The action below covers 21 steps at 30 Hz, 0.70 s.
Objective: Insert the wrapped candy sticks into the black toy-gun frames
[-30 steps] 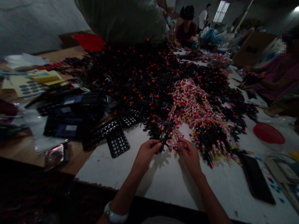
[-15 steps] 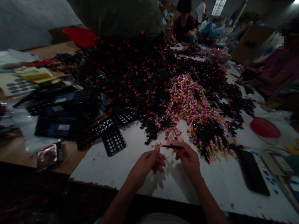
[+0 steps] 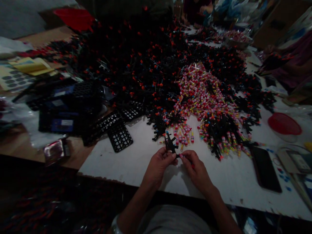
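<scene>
My left hand is closed on a small black toy gun, which stands up from the fingertips above the white table. My right hand is closed too, its thumb and finger pinched at the lower end of the toy gun. A pinkish bit shows at those fingertips and a red spot shows lower in the fingers; what they belong to is hidden. Just beyond both hands lie little candy tubes with pink, red and yellow colouring. A cluster of other black toy guns lies beside them.
Behind is a big heap of black toy guns with orange tips, and a pile of candy tubes. Black lattice trays lie left. On the right are a phone and a red basket. Co-workers sit across the table.
The left hand, open before, now grips a toy gun held upright. The right hand, which held a black piece crosswise, has its fingertips at the gun's end. The view has tilted downward.
</scene>
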Each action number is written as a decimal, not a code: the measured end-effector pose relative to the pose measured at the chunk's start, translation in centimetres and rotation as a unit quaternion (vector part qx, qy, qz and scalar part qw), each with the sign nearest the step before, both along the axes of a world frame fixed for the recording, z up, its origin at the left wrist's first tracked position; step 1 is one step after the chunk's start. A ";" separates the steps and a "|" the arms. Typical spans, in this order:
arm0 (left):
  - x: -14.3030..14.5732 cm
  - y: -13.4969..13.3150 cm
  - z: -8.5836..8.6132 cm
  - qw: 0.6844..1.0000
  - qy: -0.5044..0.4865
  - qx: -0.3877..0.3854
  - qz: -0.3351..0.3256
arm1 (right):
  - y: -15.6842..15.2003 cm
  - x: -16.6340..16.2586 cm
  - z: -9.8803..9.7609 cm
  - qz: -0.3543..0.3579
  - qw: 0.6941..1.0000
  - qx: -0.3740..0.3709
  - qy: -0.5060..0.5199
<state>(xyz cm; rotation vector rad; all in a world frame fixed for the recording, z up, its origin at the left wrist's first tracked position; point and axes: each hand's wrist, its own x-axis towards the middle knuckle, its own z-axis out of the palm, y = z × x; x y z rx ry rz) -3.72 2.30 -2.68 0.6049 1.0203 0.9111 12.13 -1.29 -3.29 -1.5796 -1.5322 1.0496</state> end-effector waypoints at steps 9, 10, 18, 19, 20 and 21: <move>0.6 -0.3 -0.2 0.999 0.033 0.016 0.017 | -0.2 0.3 -0.4 -0.018 0.998 -0.010 0.053; 0.7 -0.3 -0.1 0.999 0.041 0.016 0.016 | -0.3 0.3 -0.3 -0.032 0.998 -0.016 0.058; 1.2 -0.4 0.2 0.997 0.074 0.009 0.031 | -0.3 0.3 -0.2 -0.057 0.995 -0.023 0.080; 1.2 -0.4 0.2 0.997 0.075 0.012 0.032 | -0.3 0.3 -0.2 -0.059 0.994 -0.027 0.083; 1.2 -0.4 0.2 0.996 0.076 0.017 0.033 | -0.4 0.3 -0.2 -0.062 0.994 -0.033 0.085; 1.3 -0.4 0.1 0.996 0.076 0.021 0.035 | -0.4 0.3 -0.2 -0.064 0.993 -0.039 0.087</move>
